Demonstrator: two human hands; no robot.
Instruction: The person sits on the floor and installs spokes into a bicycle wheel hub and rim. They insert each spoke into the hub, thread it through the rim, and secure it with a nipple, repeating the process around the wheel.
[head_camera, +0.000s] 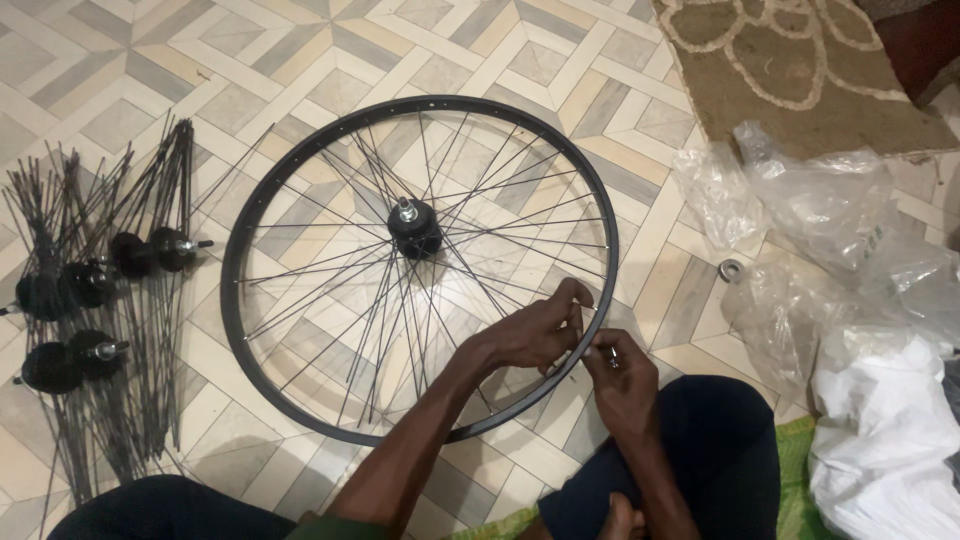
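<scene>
Black rim (300, 180): left hand (535, 335), right hand (622, 385) pinching.

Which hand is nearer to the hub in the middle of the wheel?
Left. The left hand lies inside the rim on the spokes, below-right of the hub; the right hand is at the rim's outer edge, farther off.

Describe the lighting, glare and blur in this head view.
Head view: soft, even indoor light with faint shadows; mild sheen on the clear plastic bags and tiled floor; wheel rim and hub fairly sharp; thin spokes and both hands, left and right, slightly soft.
</scene>
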